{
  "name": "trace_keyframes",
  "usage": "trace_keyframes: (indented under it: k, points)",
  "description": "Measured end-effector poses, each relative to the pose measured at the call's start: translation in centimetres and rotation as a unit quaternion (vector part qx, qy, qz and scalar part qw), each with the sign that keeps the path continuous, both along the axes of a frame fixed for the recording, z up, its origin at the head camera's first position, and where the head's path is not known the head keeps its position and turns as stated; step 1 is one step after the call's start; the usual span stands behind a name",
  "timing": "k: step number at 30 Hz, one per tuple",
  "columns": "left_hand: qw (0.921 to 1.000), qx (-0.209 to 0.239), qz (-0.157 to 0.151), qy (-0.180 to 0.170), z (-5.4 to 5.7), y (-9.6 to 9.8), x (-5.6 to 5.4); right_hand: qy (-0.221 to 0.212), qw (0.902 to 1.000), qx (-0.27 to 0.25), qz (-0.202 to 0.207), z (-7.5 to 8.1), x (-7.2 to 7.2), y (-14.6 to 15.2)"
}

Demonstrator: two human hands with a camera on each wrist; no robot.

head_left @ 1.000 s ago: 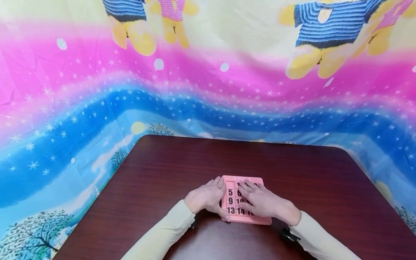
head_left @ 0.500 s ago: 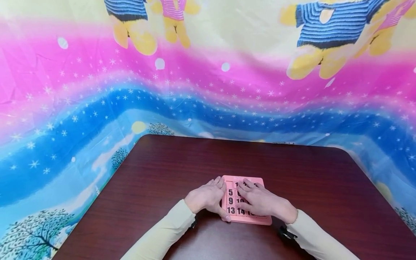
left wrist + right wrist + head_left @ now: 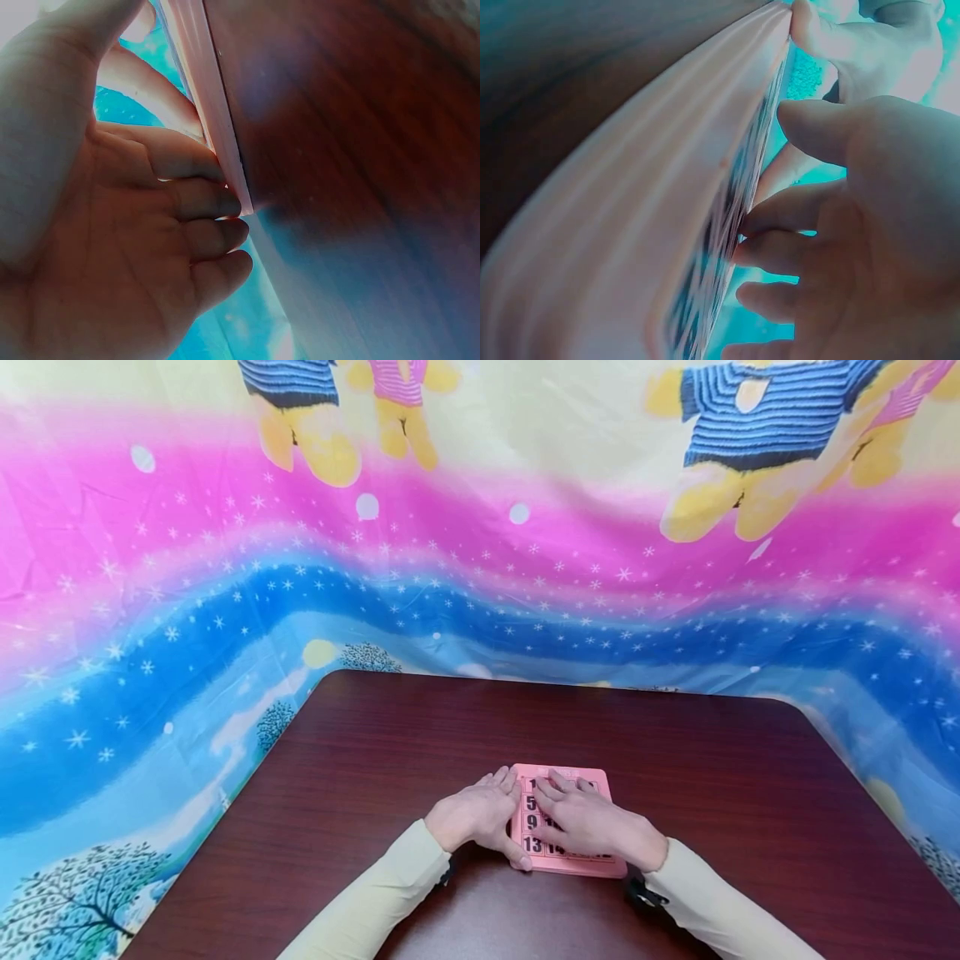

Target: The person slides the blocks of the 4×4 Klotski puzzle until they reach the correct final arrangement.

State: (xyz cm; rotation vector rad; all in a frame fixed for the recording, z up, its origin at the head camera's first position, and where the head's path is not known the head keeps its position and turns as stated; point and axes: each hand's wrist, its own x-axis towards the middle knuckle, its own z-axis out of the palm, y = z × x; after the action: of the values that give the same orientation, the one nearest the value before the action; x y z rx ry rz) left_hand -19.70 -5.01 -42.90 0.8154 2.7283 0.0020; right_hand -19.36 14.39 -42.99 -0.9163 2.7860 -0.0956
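A pink number slide puzzle with black-numbered square tiles lies flat on the table. My left hand rests along its left edge, fingers pointing away and the thumb at the near left corner. In the left wrist view, fingertips touch the side of the puzzle frame. Spread over the tiles, my right hand touches the upper rows with extended fingertips. It covers most of the middle and right tiles; 1, 5, 9 and 13 show in the left column. The right wrist view has the fingers at the tiled face.
The dark wooden table has rounded far corners. Behind it hangs a bright cloth printed with bears and snowflakes. Pale sleeves cover both forearms, and a black device sits under the right wrist.
My right hand has moved left across the puzzle. The 1 tile has slid left into the gap at the far left corner. My left hand has stayed in place.
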Motion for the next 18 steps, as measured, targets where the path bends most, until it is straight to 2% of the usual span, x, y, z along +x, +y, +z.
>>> trace_keyframes:
  k: [7,12,18]
  points:
    - [1.0,0.003,0.0,-0.002,0.0,-0.1,0.0,-0.008,1.0,0.001,0.003,0.1,-0.1,-0.4]
    - [1.0,0.002,-0.004,0.002,0.0,0.1,0.0,-0.024,0.9995,-0.02,-0.008,0.7,-0.2,1.0]
    - [1.0,0.001,-0.001,0.008,0.0,0.0,0.0,-0.016,0.9993,-0.021,-0.027,0.6,0.0,2.9]
